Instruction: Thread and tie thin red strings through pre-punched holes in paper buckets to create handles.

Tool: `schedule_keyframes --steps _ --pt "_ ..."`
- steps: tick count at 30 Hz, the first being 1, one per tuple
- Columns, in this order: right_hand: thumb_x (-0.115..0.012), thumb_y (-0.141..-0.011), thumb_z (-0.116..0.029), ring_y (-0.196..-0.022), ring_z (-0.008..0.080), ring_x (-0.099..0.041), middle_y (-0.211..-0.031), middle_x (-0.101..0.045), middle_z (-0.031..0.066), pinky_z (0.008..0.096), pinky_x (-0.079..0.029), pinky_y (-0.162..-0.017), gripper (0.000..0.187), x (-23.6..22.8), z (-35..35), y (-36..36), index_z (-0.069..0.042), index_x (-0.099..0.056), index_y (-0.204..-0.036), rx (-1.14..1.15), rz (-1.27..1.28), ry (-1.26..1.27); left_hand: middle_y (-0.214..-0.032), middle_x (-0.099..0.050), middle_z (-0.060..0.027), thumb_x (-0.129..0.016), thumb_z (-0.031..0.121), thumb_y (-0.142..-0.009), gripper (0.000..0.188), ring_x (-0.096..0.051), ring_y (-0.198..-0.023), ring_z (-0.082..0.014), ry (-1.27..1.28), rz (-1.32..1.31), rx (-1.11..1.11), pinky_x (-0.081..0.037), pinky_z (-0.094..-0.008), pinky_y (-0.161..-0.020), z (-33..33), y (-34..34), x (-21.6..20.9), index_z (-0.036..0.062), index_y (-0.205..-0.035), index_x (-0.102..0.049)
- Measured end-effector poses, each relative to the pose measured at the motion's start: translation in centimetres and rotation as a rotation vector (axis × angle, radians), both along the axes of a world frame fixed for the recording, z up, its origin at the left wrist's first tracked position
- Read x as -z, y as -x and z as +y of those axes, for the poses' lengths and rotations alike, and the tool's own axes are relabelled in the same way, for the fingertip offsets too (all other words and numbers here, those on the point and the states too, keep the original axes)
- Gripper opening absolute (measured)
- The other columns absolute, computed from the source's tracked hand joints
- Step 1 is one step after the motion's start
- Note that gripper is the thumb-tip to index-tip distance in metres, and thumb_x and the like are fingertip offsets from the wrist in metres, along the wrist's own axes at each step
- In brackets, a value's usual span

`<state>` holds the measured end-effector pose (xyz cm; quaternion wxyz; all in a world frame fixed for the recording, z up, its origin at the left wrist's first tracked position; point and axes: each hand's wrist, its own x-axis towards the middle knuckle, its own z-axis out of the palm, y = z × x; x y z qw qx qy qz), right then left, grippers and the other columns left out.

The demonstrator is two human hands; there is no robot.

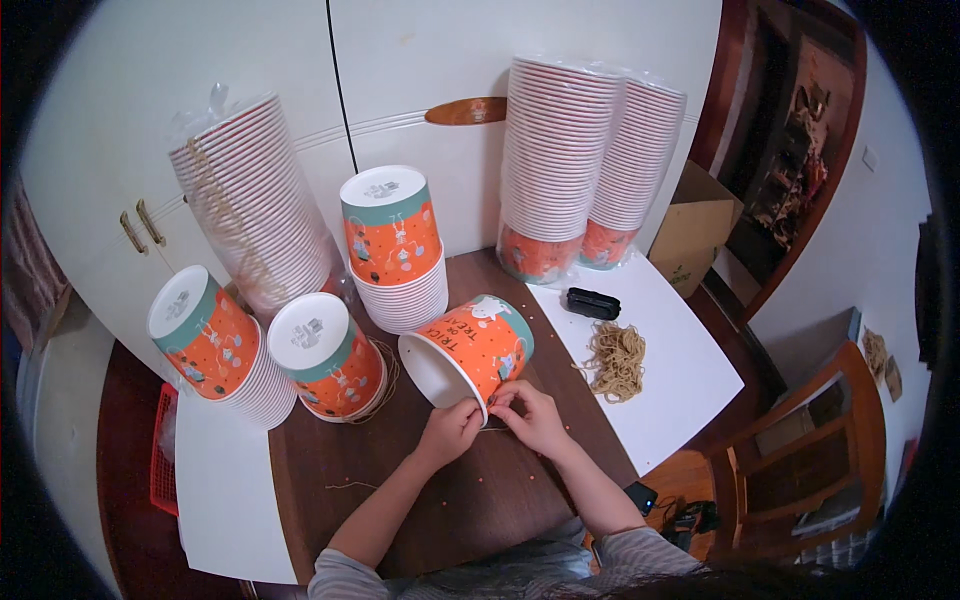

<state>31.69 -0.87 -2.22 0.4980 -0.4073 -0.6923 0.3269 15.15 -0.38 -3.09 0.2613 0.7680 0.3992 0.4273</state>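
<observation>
An orange and teal paper bucket [478, 345] lies on its side on the brown tabletop, its open mouth facing left and toward me. My left hand [450, 432] is closed at the lower rim, fingers by the bucket's mouth. On the outside of that rim, my right hand [532, 418] has its thumb and fingertips pinched together; what they hold is too small to make out. A bit of thin beige cord [494, 429] shows just below the fingers. To the right, a loose heap of beige cord [615, 362] lies beside a black oblong object [593, 303].
Upside-down bucket stacks stand at left [215, 340], front left [325, 355] and back [395, 250]. Tall plastic-wrapped stacks rise at back left [255, 200] and back right [560, 160]. Small orange dots and a cord scrap [350, 486] lie nearby. A wooden chair [810, 450] stands right.
</observation>
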Motion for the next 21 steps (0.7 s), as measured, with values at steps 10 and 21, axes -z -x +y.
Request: schedule_keyframes --steps 10,21 --pt "-0.062 -0.075 -0.005 -0.069 0.0108 -0.056 -0.077 -0.056 0.0032 0.0241 -0.046 -0.063 0.023 1.2 0.4 -0.1 -0.004 -0.051 -0.096 -0.073 0.016 -0.002 -0.065 -0.056 -0.0147 -0.053 0.004 -0.077 0.005 -0.060 -0.059 -0.0270 0.030 -0.143 -0.018 -0.046 -0.0332 -0.053 0.0 -0.3 0.3 0.0008 -0.081 -0.051" --pt "-0.072 -0.070 -0.020 -0.058 0.0078 -0.047 -0.070 -0.048 0.0003 0.0226 -0.042 -0.053 0.038 -0.2 -0.7 0.7 -0.006 -0.047 -0.094 -0.074 -0.105 0.020 -0.075 -0.057 -0.0047 -0.042 0.004 -0.085 0.009 -0.057 -0.068 -0.0114 0.471 -0.660 0.110 -0.046 -0.0237 -0.063 0.8 0.7 0.7 0.0008 -0.081 -0.049"
